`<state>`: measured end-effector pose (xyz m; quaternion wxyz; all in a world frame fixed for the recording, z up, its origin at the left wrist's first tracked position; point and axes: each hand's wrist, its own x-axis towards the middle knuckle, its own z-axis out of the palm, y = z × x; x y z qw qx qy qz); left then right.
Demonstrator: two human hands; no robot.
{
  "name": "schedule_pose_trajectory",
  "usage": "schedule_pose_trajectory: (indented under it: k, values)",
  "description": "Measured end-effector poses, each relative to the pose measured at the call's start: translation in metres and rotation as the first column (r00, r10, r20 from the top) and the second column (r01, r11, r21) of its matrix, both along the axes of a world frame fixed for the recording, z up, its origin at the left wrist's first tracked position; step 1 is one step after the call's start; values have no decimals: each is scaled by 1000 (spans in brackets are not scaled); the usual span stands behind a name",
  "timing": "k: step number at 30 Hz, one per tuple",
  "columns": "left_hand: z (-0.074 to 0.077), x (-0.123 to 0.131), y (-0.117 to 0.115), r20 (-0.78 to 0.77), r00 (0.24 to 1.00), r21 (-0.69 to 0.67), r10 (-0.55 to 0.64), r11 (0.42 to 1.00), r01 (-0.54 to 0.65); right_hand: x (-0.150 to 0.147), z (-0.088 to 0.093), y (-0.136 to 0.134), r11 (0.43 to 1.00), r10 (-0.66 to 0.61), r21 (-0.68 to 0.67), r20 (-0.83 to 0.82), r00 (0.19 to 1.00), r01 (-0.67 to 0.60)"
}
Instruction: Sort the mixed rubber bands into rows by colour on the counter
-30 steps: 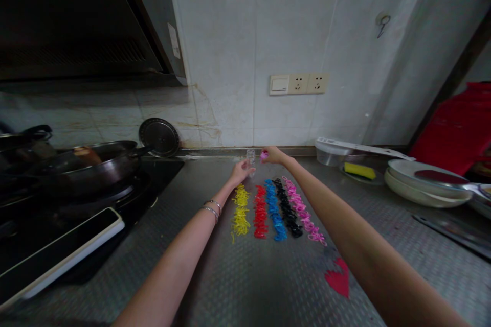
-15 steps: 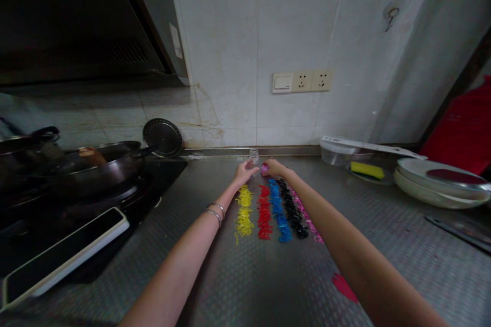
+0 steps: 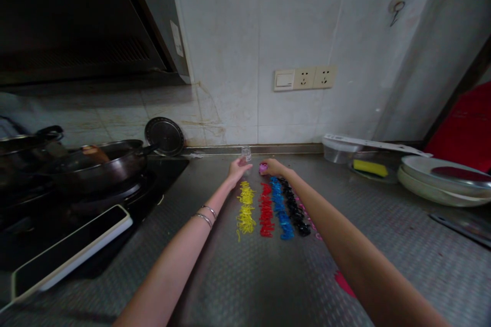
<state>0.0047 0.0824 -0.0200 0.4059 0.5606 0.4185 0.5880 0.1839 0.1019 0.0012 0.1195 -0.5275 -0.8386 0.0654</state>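
Note:
Rows of small loops lie on the metal counter (image 3: 230, 276): yellow (image 3: 246, 207), red (image 3: 266, 209), blue (image 3: 281, 209), black (image 3: 295, 209), and pink (image 3: 318, 235), partly covered by my right forearm. Beyond the yellow row, my left hand (image 3: 238, 168) has its fingers around the near side of a small clear container (image 3: 246, 153) by the wall. My right hand (image 3: 271, 166) is closed on a small pink object (image 3: 263, 167) just past the red and blue rows.
At left are a pan (image 3: 115, 166) on the black stove and a phone-like device (image 3: 72, 250). Stacked bowls (image 3: 441, 184), a yellow sponge (image 3: 370, 168) and a plastic tub (image 3: 337, 150) stand right. A pink-red piece (image 3: 344, 284) lies near my right forearm.
My left hand and the clear container have shifted left, and the container now looks tilted. The gap to my right hand is wider. The view has shifted slightly.

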Motion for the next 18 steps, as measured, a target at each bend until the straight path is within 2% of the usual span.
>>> schedule_pose_trajectory:
  k: [4, 13, 18]
  values:
    - [-4, 1, -2, -55, 998, -27, -13, 1000, 12, -1, -2, 0, 1000, 20, 5, -7, 1000, -20]
    - [-6, 2, -4, -55, 997, -10, -48, 999, 48, 2, -5, -1, 1000, 13, -10, -32, 999, -13]
    - [-7, 2, 2, -142, 989, -36, -38, 999, 33, 14, -1, 0, 1000, 0, 3, -62, 998, 1]
